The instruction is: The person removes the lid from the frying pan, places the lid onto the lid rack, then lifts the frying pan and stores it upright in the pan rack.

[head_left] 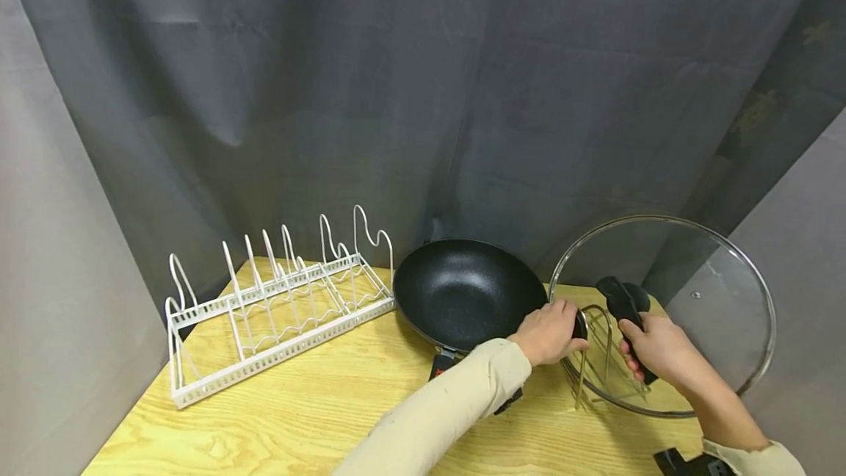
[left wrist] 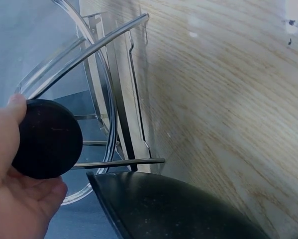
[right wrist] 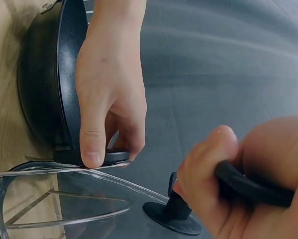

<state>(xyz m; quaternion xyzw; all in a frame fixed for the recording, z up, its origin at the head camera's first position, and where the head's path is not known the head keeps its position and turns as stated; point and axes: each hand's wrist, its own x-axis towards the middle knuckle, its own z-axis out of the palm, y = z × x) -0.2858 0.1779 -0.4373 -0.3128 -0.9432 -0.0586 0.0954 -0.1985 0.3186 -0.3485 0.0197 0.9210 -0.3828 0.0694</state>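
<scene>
My left hand (head_left: pixel 550 330) pinches a black round knob (left wrist: pixel 49 139) between thumb and fingers, right of the pan. Whatever lid carries that knob is hard to make out. A gold-toned wire stand (head_left: pixel 609 340) stands on the table beside it, with curved metal rims among its wires in the left wrist view. My right hand (head_left: pixel 661 351) grips the black handle (head_left: pixel 620 298) of a large glass lid (head_left: pixel 717 300), which stands upright with a metal rim. A black disc (right wrist: pixel 171 219) shows at the handle's foot in the right wrist view.
A black frying pan (head_left: pixel 463 292) sits mid-table, its handle (head_left: pixel 441 363) toward the front. Left of it stands a white wire rack (head_left: pixel 264 362) with several upright dividers. Grey curtains (head_left: pixel 396 94) enclose the wooden table (head_left: pixel 317 395) at the back and sides.
</scene>
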